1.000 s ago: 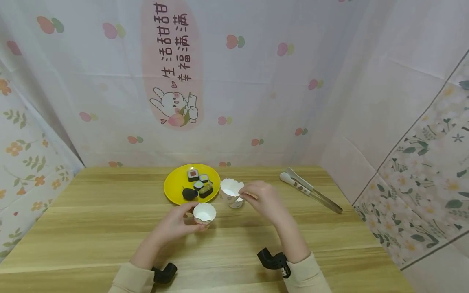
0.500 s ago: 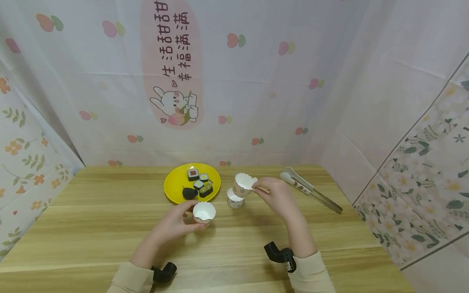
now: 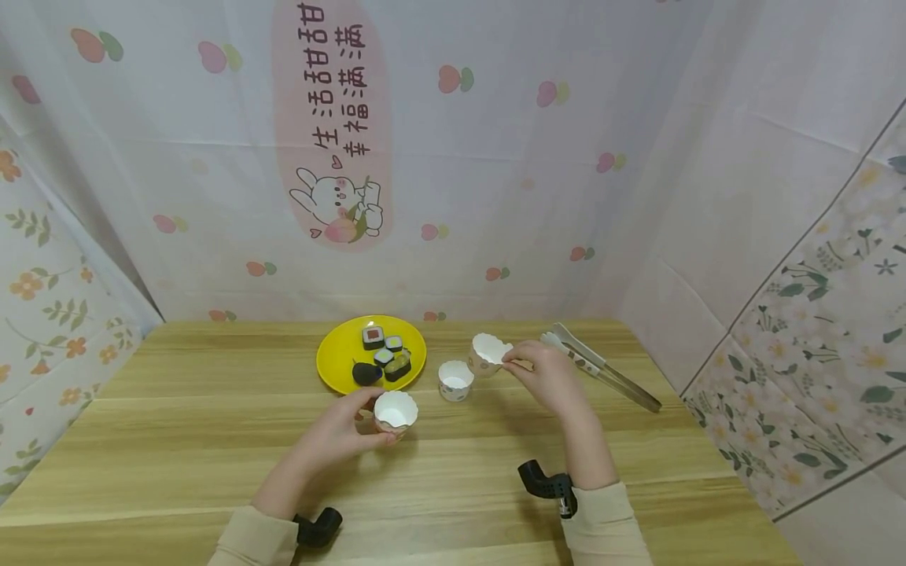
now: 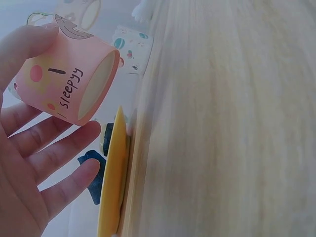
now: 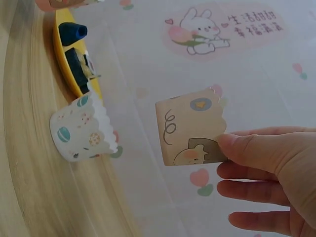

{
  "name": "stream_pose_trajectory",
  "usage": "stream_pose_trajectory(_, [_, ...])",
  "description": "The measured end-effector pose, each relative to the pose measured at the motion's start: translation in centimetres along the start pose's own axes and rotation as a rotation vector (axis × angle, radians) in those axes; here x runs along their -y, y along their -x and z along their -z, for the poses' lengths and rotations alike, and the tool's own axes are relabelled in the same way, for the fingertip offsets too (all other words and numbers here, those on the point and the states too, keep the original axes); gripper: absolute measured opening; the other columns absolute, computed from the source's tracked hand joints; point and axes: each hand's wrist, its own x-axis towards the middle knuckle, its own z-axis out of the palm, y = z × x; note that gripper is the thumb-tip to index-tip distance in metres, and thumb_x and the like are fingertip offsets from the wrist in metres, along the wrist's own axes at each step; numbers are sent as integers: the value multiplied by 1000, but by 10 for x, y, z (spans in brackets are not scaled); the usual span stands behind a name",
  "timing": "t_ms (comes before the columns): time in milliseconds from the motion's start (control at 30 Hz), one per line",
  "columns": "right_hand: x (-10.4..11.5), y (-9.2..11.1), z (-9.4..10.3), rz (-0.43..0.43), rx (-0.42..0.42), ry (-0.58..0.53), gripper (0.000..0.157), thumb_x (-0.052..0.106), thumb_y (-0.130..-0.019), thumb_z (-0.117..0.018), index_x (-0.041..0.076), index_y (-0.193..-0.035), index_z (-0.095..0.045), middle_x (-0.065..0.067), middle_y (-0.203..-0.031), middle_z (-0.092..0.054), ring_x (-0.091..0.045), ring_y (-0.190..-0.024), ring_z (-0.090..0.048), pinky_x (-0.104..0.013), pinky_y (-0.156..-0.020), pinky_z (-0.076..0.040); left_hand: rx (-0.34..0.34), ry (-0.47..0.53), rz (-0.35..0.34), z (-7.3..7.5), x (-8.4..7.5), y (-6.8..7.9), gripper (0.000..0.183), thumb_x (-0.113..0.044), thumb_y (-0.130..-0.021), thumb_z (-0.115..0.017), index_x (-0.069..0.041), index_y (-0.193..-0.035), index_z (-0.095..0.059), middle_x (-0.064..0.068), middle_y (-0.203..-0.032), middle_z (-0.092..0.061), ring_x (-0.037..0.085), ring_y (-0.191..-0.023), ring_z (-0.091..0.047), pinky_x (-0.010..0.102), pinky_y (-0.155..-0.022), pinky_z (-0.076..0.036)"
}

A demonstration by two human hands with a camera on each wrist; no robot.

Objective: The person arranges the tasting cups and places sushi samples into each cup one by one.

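Note:
Between thumb and fingers my left hand (image 3: 340,428) holds a pink paper baking cup (image 4: 69,74) with "sleepyy" printed on it, its white inside facing up in the head view. My right hand (image 3: 548,376) pinches the scalloped rim of a beige paper baking cup (image 5: 190,131), raised above the table. On the table between the two hands stands a white patterned baking cup (image 3: 455,382), upright. It sits just left of the beige cup in the head view.
A yellow plate (image 3: 333,358) at the back holds several sushi pieces (image 3: 373,338) and a dark eggplant-shaped piece (image 3: 366,373). Metal tongs (image 3: 602,368) with pale tips lie at the back right. A printed curtain (image 3: 453,181) hangs behind the wooden table (image 3: 177,424).
My right hand has lifted the beige cup out of the white patterned cup and carried it to the right. The left hand with the pink cup has stayed put.

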Motion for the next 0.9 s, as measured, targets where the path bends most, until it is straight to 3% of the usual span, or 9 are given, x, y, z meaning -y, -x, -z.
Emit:
stream_pose_trajectory(467, [-15,1,-6,-75,56,17,6,10,-81,-77,10,-86,-74,-3,-90,-68,-23,-84,-62,-40,-72,-53,0,-3,38,-1,0,1,59,-35,-72,-84,-9,-118,-57,-5,-106,-62,18,-96,-58,45,-83,-49])
stream_pose_trajectory(900, [-25,5,-16,-200,168,31,8,20,-83,-75,12,-86,-74,-5,-106,-65,-24,-92,-62,-42,-75,-53,12,-8,27,-1,0,1,59,-34,-75,-83,-10,-121,-56,-4,-108,-62,17,-96,-57,43,-83,-50])
